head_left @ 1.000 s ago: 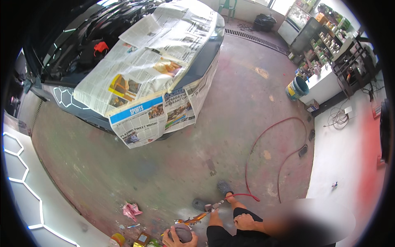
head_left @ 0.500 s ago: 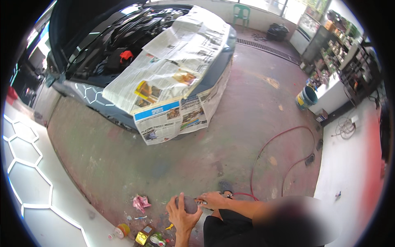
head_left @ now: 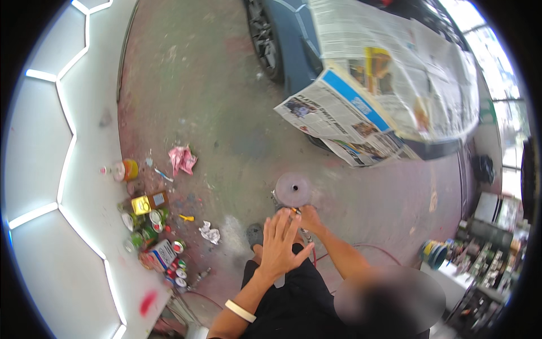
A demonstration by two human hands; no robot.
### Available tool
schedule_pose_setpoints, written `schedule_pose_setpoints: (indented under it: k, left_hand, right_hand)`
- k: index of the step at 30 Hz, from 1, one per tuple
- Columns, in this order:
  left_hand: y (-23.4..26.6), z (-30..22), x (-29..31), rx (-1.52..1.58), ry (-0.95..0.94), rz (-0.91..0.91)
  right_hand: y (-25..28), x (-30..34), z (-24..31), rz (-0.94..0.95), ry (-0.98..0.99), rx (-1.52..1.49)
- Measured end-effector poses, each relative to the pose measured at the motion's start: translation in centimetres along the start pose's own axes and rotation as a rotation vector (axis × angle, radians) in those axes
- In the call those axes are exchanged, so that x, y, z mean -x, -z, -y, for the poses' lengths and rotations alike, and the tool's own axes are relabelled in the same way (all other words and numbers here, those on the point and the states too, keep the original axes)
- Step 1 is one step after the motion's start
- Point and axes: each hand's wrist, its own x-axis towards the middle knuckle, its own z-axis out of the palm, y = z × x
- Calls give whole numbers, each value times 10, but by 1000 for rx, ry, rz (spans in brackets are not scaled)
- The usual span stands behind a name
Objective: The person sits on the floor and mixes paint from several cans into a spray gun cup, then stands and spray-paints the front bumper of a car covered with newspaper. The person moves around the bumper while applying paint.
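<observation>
A spray gun with a round, pale cup [head_left: 293, 190] on top is in front of me; a small dark spot marks the middle of its lid. My right hand [head_left: 309, 219] is closed around the gun's handle, just below the cup. My left hand [head_left: 280, 243] is open, fingers stretched out, its back upward and fingertips close to the gun just short of the cup. Whether the fingertips touch the gun I cannot tell. A hose fitting [head_left: 306, 236] hangs beneath my right hand.
Newspaper [head_left: 344, 110] covers the front of a blue-grey car [head_left: 296, 53]. Cans and bottles [head_left: 152, 226] stand along the left wall, near pink crumpled paper [head_left: 182, 160] and white crumpled paper [head_left: 209, 232]. A red hose [head_left: 370, 247] lies behind my right arm. A bucket [head_left: 433, 254] stands right.
My view has swung left and down, so the car appears farther right. My left hand has come off the cup and opened. My right hand still grips the spray gun.
</observation>
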Motion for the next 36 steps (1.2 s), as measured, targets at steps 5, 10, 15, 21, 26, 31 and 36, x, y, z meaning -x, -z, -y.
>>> schedule_pose_setpoints:
  k: [5, 10, 15, 21, 26, 31, 36]
  left_hand:
    - [-100, 35, 82, 238, 495, 256]
    - [-168, 41, 111, 284, 765, 378]
    - [-204, 47, 128, 334, 974, 297]
    - [-192, 59, 104, 410, 1293, 485]
    - [-207, 55, 123, 510, 1490, 394]
    - [-215, 51, 135, 486, 1508, 451]
    - [-220, 60, 133, 474, 1401, 354]
  right_hand:
    - [15, -131, -40, -17, -40, -142]
    - [17, -256, -79, 33, -75, -66]
    - [15, -356, -80, 167, -183, -98]
    - [14, -453, -83, 144, -209, -262]
    - [22, -489, -80, 116, -312, -347]
    - [19, -509, -108, 120, -349, -422]
    - [18, -516, -125, 164, -364, -482]
